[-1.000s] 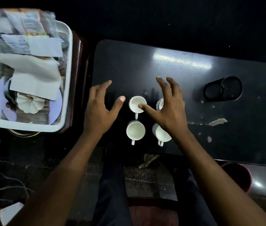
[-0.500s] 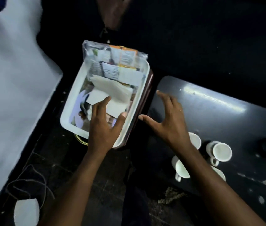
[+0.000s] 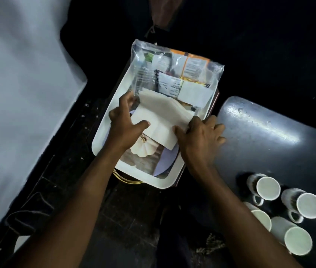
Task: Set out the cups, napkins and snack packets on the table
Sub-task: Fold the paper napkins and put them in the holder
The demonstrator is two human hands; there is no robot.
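The dark glossy table carried four white ceramic cups at its near edge. Beside it, in the white rectangular plastic tray, both hands pinched the folded white paper napkins: left hand and right hand at opposite edges, under the clear bag of snack packets.

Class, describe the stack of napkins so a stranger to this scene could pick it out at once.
Find the white tray left of the dark table. In its middle, both hands hold the napkins, left hand and right hand at either side. Unlike the printed packets in the clear bag behind, they are plain, cream and folded.
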